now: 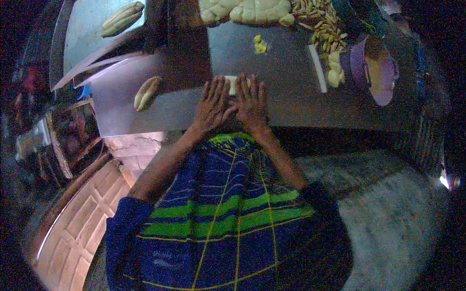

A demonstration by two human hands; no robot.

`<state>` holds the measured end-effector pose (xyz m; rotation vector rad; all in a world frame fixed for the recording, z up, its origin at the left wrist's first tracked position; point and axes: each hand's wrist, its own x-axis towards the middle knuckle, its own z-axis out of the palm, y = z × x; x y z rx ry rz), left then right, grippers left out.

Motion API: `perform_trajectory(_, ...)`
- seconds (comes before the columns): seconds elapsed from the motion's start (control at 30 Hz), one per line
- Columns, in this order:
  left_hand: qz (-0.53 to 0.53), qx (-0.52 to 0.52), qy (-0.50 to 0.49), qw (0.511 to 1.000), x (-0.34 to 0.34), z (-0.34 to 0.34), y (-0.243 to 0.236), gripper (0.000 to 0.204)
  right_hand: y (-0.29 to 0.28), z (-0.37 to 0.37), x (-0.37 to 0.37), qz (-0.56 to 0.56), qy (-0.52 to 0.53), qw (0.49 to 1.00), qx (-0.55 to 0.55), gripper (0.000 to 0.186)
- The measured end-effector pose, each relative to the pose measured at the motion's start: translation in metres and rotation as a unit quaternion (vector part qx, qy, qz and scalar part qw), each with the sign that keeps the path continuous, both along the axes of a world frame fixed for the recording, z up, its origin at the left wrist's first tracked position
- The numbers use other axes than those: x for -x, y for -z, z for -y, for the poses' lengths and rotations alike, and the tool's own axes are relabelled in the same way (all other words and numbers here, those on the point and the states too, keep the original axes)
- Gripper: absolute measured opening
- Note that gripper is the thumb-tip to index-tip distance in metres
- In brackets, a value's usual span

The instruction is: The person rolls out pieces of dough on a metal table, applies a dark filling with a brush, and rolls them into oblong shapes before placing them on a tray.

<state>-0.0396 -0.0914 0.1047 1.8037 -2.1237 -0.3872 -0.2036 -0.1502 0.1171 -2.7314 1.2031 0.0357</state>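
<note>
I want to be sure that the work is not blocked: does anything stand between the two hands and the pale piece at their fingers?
Nothing visible does: the left hand and the right hand reach the pale piece directly, its middle showing between them.

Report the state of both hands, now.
Left hand: open, palm down at the left end of the pale dough piece, not grasping it.
Right hand: open, palm down at its right end, not grasping it.
</note>
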Motion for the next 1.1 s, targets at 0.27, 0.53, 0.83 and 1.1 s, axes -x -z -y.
perform_trajectory(0.27,0.036,0.012,0.022,0.999,0.019,0.0,-0.004,0.081,-0.014,0.062,0.07,0.141,0.236,0.955,0.111,0.057)
perform_trajectory(0.53,0.028,-0.011,0.073,0.997,0.049,-0.005,-0.045,0.081,-0.014,0.117,0.155,0.051,0.347,0.918,0.184,0.04)
perform_trajectory(0.83,-0.071,0.08,-0.021,0.994,0.037,-0.027,-0.005,0.071,-0.021,0.066,0.086,0.195,0.035,0.978,0.071,0.042)
perform_trajectory(1.1,0.003,0.191,-0.31,0.931,0.003,0.064,-0.006,0.066,-0.005,0.06,0.022,0.227,-0.11,0.967,-0.036,0.05)
